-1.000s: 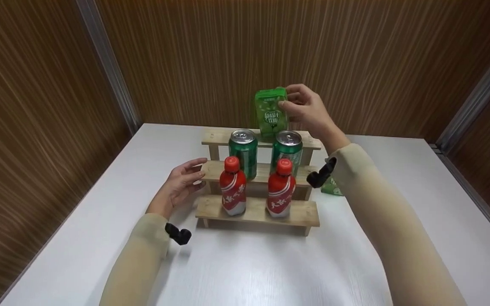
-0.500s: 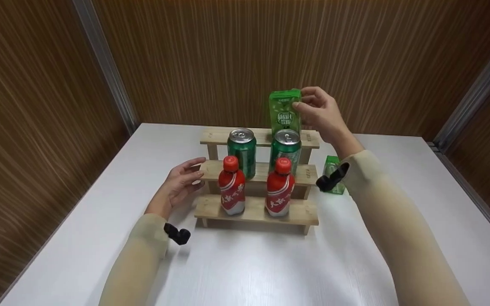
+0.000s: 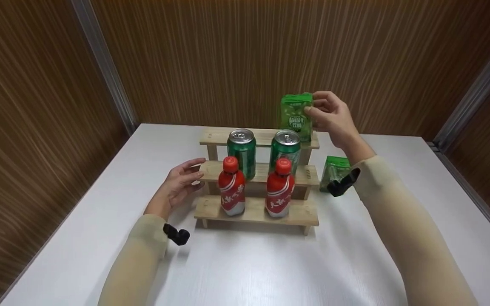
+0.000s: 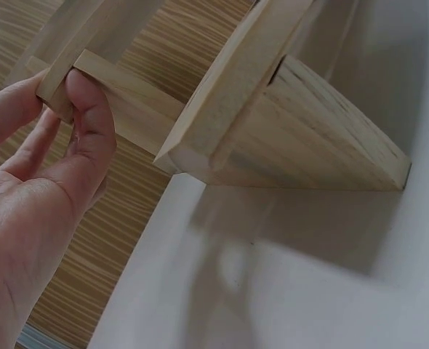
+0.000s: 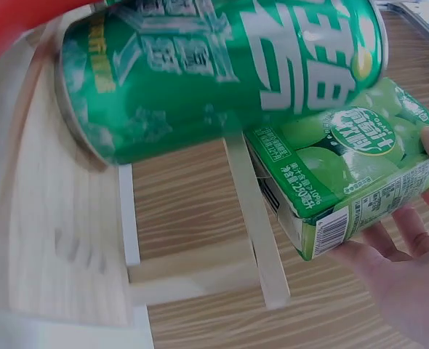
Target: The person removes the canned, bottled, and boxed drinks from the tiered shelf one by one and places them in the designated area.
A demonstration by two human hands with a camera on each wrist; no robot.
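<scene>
My right hand grips a green grape juice carton by its right side, thumb in front. The carton is upright at the right part of the top shelf of a three-step wooden rack; a can hides part of its base. In the right wrist view, fingers of the right hand curl round the carton at the shelf's end. My left hand pinches the left end of the middle shelf. The left wrist view shows its thumb and fingers on that board.
Two green cans stand on the middle step. Two red bottles stand on the lowest one. A second green carton is on the white table right of the rack, partly behind a black wrist mount. Wood-patterned walls enclose the table.
My right hand has moved the juice carton rightward along the top shelf and slightly down. More of the second carton shows now. The left hand has kept its place on the rack.
</scene>
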